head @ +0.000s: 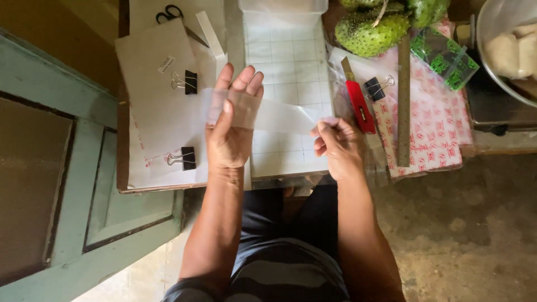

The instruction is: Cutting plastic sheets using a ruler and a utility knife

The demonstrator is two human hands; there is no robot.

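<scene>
A clear plastic strip (268, 114) stretches between my two hands above a white gridded sheet (285, 84). My left hand (230, 126) lies flat behind the strip's left end, fingers extended, thumb pressed on the film. My right hand (337, 142) pinches the strip's right end between thumb and fingers. Both hands hover over the low wooden board (122, 162) in front of my knees.
Two black binder clips (189, 82) (184, 159) hold a white paper stack at left. Scissors (174, 15) lie at the back. A red box cutter (359, 105), another clip (376, 88), a wooden ruler (403, 100), green spiky fruit (372, 32) and a metal bowl (488, 22) are at right.
</scene>
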